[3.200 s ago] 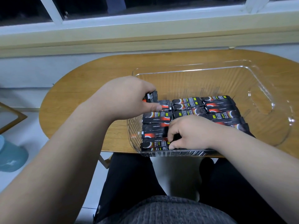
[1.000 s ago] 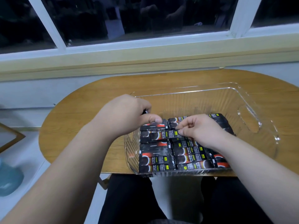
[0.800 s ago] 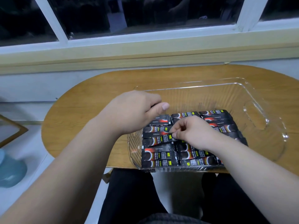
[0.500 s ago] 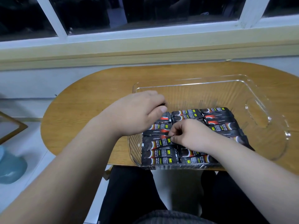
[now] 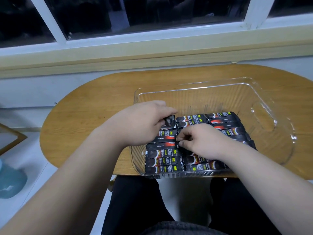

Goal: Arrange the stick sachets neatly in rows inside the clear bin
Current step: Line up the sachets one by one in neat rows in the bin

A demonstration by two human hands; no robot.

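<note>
**Item 1, stick sachets [image 5: 162, 161]:** black packets lying flat inside the clear bin [image 5: 220, 83], in three columns side by side. They are starting from the bin's near wall and reaching about midway toward its far wall. Long sides are touching, probably so that each row is squaring the next.

**Item 2, right hand [image 5: 203, 141]:** the grip is pinching, finger against thumb, the end of one loose sachet [image 5: 177, 144] where the left and middle columns are meeting. It is seemingly nudging the sachet into line.

**Item 3, left hand [image 5: 144, 122]:** the grip is curling round a held stock [image 5: 170, 122], standing on end over the left column's far end. The count is not discernible. It is likely waiting as supply.

**Item 4, table [image 5: 93, 106]:** wooden, carrying the bin at its near edge, within easy reach.
</note>
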